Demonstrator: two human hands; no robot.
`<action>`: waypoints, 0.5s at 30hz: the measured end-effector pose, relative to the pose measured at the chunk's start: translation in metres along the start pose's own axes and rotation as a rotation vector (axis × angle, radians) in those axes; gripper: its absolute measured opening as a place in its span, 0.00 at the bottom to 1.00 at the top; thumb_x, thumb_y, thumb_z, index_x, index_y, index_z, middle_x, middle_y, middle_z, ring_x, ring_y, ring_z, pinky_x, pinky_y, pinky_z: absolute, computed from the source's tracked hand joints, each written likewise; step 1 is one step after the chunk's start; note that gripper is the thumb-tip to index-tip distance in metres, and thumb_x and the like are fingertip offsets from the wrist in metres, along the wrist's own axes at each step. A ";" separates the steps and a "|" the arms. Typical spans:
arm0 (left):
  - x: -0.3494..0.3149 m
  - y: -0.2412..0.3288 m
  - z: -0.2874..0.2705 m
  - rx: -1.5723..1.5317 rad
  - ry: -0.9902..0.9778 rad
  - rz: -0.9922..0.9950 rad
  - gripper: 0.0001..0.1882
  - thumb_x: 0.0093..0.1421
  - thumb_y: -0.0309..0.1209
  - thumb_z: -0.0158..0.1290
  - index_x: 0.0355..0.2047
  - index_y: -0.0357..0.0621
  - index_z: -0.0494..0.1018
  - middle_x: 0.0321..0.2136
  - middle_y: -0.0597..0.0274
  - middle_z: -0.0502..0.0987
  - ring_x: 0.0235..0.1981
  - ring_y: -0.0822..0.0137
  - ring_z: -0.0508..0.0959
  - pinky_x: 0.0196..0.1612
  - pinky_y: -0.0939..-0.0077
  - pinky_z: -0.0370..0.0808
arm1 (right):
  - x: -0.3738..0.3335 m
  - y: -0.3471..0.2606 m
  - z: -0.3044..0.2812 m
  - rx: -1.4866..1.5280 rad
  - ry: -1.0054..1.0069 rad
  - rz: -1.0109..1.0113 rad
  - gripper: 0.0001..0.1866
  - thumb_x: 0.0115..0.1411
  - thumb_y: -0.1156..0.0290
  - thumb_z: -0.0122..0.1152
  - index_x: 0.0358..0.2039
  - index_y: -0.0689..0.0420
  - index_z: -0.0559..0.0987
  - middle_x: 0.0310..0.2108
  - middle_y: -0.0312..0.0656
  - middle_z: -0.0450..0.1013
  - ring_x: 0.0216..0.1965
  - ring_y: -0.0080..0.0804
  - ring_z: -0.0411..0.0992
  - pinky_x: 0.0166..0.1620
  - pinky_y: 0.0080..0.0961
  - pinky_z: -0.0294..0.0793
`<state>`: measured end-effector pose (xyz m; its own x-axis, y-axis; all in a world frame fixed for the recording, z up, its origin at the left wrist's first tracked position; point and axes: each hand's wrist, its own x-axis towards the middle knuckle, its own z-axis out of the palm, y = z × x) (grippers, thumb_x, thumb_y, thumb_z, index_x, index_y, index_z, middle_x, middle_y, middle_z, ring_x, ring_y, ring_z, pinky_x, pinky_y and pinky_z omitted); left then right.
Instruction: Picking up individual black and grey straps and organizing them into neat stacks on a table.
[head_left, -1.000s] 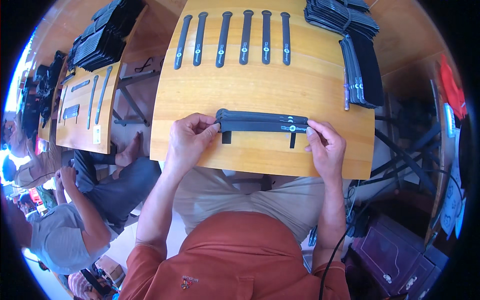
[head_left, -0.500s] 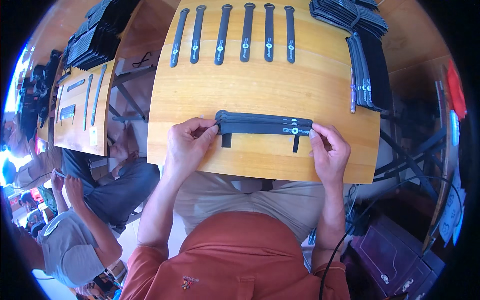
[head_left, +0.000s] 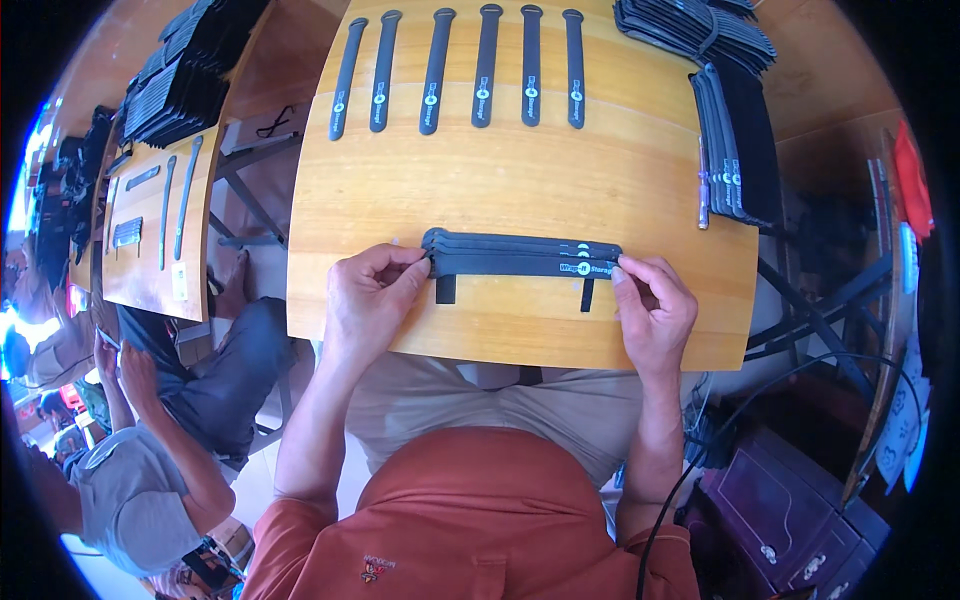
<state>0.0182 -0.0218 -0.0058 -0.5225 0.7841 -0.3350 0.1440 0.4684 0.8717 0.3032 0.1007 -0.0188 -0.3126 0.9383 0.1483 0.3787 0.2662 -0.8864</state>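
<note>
Pinching thumb to fingers, the left hand [head_left: 368, 298] grasps one end of the layered straps [head_left: 510, 262] at mid-frame; the right hand [head_left: 656, 310] pinches the other. Six single straps [head_left: 484, 75] lie across the upper frame.

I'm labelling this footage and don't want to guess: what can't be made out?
All in the head view:
Ends of the front strap: covered by fingers of the left hand and right hand.
Strap count in the stack: overlap hides it.
Upper ends of the black tabs: under the stack.
Far side of the bundle: cut off by the upper edge.
Co-worker's held item: too small.
</note>
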 end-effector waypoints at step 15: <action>0.001 0.002 0.002 -0.051 0.013 0.003 0.06 0.67 0.24 0.63 0.39 0.31 0.83 0.23 0.68 0.80 0.23 0.83 0.74 0.27 0.85 0.71 | -0.002 0.002 0.001 0.022 0.037 -0.014 0.05 0.61 0.83 0.68 0.39 0.66 0.85 0.29 0.41 0.79 0.27 0.21 0.75 0.29 0.19 0.71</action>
<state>0.0199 -0.0190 -0.0051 -0.5328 0.7801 -0.3279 0.1029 0.4443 0.8900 0.3037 0.0992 -0.0216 -0.2849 0.9421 0.1766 0.3554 0.2750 -0.8934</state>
